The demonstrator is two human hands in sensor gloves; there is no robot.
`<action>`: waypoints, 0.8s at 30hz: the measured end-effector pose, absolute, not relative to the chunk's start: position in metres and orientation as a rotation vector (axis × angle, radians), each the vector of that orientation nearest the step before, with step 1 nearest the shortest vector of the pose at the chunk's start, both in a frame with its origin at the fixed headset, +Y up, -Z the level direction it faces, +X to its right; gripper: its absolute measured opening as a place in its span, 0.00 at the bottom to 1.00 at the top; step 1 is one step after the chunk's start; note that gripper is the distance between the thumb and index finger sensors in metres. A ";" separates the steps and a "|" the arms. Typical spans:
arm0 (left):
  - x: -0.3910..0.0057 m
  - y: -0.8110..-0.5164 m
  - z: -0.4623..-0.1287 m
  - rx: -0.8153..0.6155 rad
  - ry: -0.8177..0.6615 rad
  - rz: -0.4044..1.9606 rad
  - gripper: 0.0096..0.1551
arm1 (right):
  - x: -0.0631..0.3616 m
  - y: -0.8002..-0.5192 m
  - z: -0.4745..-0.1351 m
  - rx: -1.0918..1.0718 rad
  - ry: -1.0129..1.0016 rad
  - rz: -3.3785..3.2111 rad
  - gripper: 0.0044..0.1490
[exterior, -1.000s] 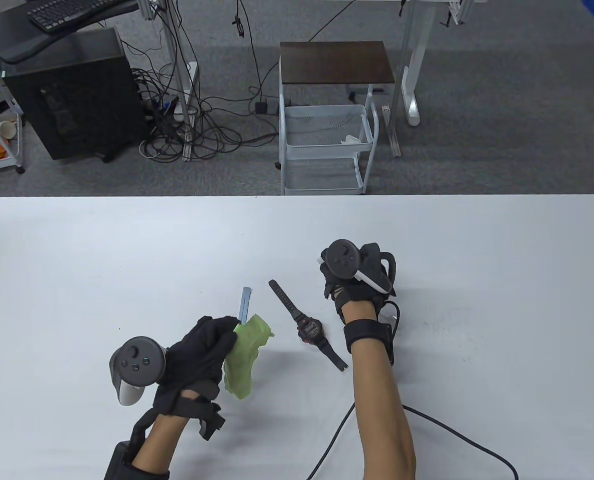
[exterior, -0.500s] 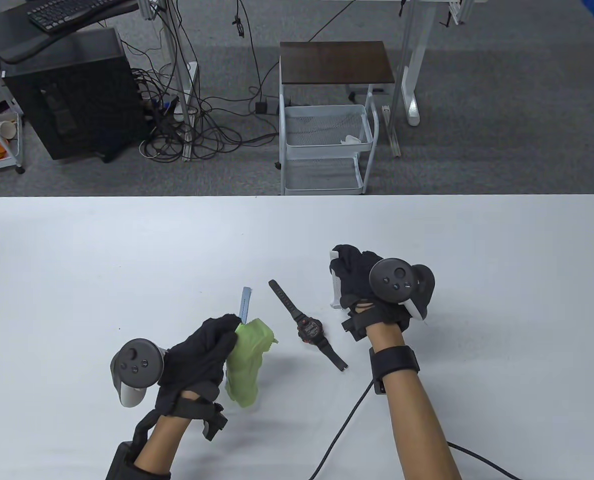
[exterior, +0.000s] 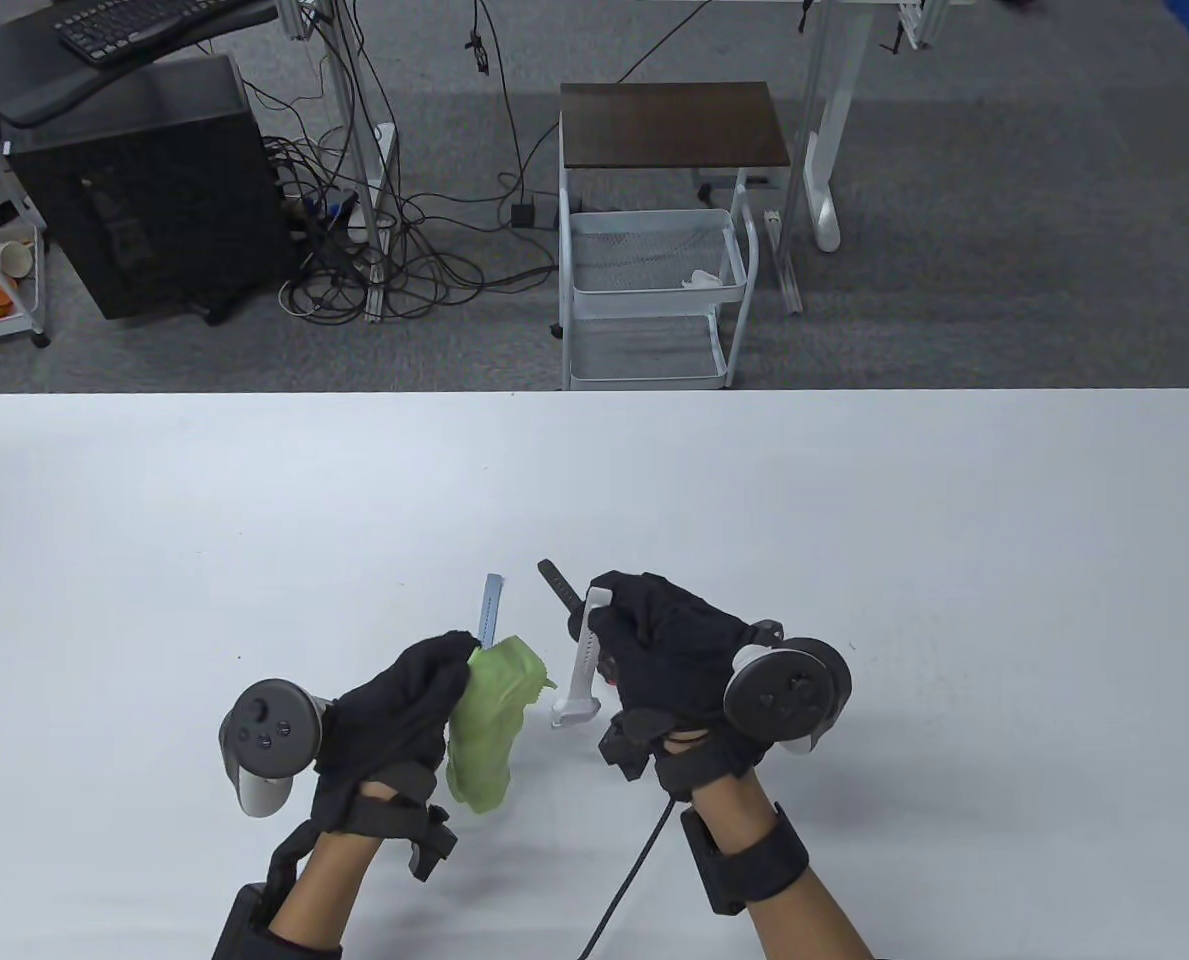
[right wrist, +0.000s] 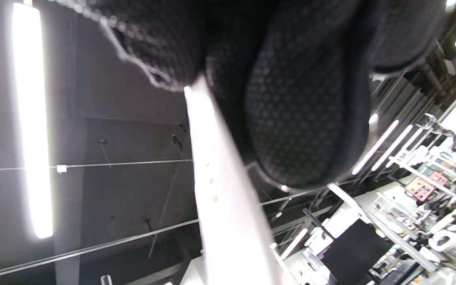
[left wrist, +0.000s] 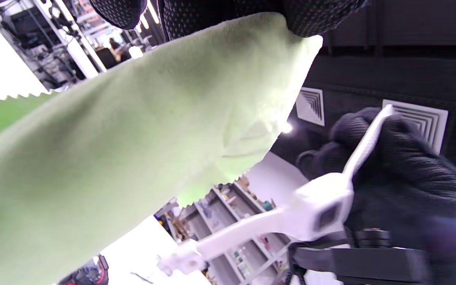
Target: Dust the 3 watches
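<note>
My left hand [exterior: 409, 690] grips a green cloth [exterior: 489, 725] above the white table [exterior: 854, 480]; the cloth [left wrist: 141, 130] fills most of the left wrist view. Just right of the cloth, my right hand [exterior: 654, 650] holds a white watch [exterior: 582, 655] in the air, its strap hanging down towards the cloth; the white watch [left wrist: 303, 209] shows its case and strap in the left wrist view. A black watch [exterior: 557, 582] lies on the table, mostly hidden under the right hand. A blue-grey strap [exterior: 491, 607] of a further watch sticks out from behind the left hand.
A black cable [exterior: 634, 870] runs from the right wrist to the table's near edge. Beyond the far edge stand a white wire cart [exterior: 654, 290], a black computer tower [exterior: 149, 190] and tangled floor cables [exterior: 384, 260].
The right hand has swung from the right of the black watch down and left over it, carrying the white watch close to the cloth. The left hand has stayed put.
</note>
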State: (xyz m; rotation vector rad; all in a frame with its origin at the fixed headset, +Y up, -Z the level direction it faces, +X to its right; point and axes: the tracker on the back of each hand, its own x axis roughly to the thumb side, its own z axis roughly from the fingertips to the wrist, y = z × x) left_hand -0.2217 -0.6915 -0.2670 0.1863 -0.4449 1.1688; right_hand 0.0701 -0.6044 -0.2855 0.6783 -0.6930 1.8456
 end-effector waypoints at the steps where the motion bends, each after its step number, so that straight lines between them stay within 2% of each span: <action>1: -0.222 -0.691 -0.267 0.187 -0.443 1.169 0.23 | 0.069 -0.603 -0.283 0.676 -0.702 1.840 0.24; 5: -0.223 -0.692 -0.267 0.191 -0.431 1.173 0.23 | 0.062 -0.599 -0.275 0.681 -0.677 1.799 0.24; 11: -0.217 -0.693 -0.267 0.163 -0.449 1.183 0.23 | 0.049 -0.606 -0.277 0.676 -0.535 1.720 0.24; 16: -0.201 -0.693 -0.266 0.055 -0.546 1.227 0.23 | 0.050 -0.611 -0.286 0.634 -0.535 1.696 0.25; 21: -0.187 -0.696 -0.264 -0.034 -0.589 1.280 0.24 | 0.061 -0.614 -0.293 0.591 -0.630 1.715 0.25; 24: -0.182 -0.702 -0.265 -0.156 -0.608 1.350 0.25 | 0.065 -0.616 -0.297 0.579 -0.639 1.748 0.25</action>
